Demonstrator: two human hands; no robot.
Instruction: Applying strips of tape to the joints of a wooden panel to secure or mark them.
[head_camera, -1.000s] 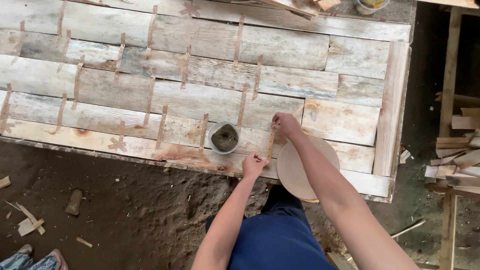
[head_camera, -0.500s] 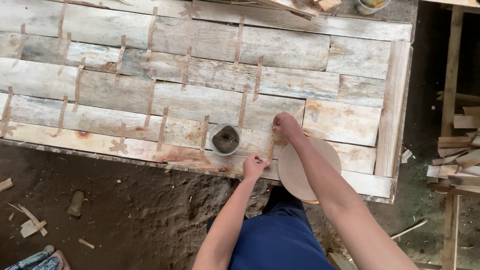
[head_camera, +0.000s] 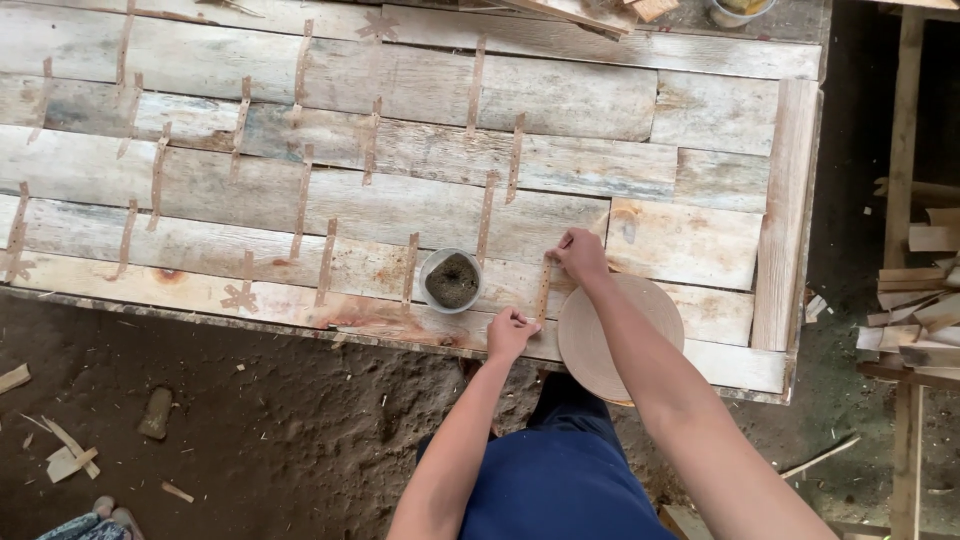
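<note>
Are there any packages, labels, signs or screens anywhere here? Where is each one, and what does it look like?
No labels, signs or screens in view.
Small round tub: open, pale rim, dark grainy filling; stands on the plank tabletop, just beyond the left hand.
Second tub: far edge of the tabletop, round, pale, yellowish contents, cut off by the picture's edge.

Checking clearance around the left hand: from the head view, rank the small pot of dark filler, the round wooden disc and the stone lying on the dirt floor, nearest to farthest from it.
From the left hand:
1. Small pot of dark filler, just up and to its left on the planks.
2. Round wooden disc, to its right at the table edge, only slightly farther than the pot.
3. Stone, far left on the dirt floor.
</note>
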